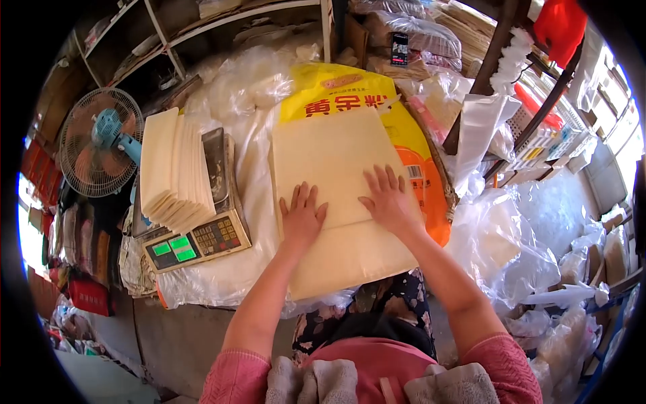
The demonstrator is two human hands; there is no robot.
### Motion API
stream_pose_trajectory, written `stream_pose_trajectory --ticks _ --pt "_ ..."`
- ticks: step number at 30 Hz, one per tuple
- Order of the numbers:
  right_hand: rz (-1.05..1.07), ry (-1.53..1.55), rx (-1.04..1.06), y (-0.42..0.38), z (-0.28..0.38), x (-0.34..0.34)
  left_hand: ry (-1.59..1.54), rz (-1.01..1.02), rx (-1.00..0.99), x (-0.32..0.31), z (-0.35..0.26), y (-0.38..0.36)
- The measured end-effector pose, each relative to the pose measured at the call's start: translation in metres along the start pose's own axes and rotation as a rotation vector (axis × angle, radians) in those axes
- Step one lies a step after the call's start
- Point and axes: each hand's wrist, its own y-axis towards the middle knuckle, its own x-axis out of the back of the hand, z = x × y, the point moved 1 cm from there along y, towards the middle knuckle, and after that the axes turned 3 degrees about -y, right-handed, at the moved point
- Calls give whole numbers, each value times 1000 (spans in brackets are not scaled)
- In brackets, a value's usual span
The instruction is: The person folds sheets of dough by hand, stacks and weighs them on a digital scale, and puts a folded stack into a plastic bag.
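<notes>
A large, thin, cream-coloured sheet (pixel 330 158) lies in front of me, with a crease or edge across it below my fingertips. Its near end hangs at the table's front edge. My left hand (pixel 303 215) rests flat on its left half, fingers spread. On the right half, my right hand (pixel 390 202) also presses flat with its fingers apart. Beneath the sheet is a yellow and orange printed bag (pixel 414 151). To the left, a stack of folded cream sheets (pixel 173 172) sits on a digital scale (pixel 225 232) with a lit green display.
A fan (pixel 101 141) stands at the left, beyond the scale. Clear plastic wrapping (pixel 501 236) bulges at the right of the table. A dark post (pixel 481 81) rises at the back right, near a phone (pixel 400 49). Shelves (pixel 235 27) line the back.
</notes>
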Motion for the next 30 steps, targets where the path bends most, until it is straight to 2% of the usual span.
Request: stream_pose_trajectory --ticks 3,7,9,10,11,12,13,14,16,17,20,21,22,23,24,26,28,29,30 --pt "45 -105 -39 -7 -5 -37 40 -12 -34 2 0 6" --pt "140 69 -5 2 -19 -26 48 47 -85 25 -6 8" --pt "-188 165 -81 -5 -25 -17 102 121 -4 43 -15 6" --pt "-240 89 -180 -11 -22 -10 129 163 44 47 -18 3" --pt "101 381 -598 -15 12 37 137 161 68 44 -20 -4" --pt "154 398 -595 -22 -1 17 146 160 85 39 -22 -13" --pt "278 693 -737 -34 15 20 -18 119 79 26 -27 -27" --pt "168 614 -562 -44 16 4 -182 74 65 17 -28 -40" --pt "-63 453 -224 -56 0 -38 -414 309 105 52 -38 -55" --pt "-46 580 -266 -55 -7 -44 -537 428 124 63 -43 -61" --pt "52 884 -407 -60 -6 -46 -940 -390 338 55 7 -90" --pt "97 933 -454 -60 3 -27 -1021 -615 489 87 19 -90" --pt "139 978 -501 -59 8 -17 -944 -914 458 89 57 -90" --pt "132 966 -501 -61 5 -21 -1154 -1032 575 109 83 -94" --pt "117 1025 -490 -62 6 -21 -1303 -1020 701 113 132 -99" --pt "76 1145 -472 -63 11 -18 -1419 -1186 978 148 157 -92" --pt "106 1181 -463 -66 7 -24 -2013 -1060 958 161 184 -83" --pt "106 1195 -464 -67 2 -27 -2176 -1022 882 158 193 -79" --pt "92 1158 -448 -68 -1 -30 -2156 -939 843 158 196 -77"
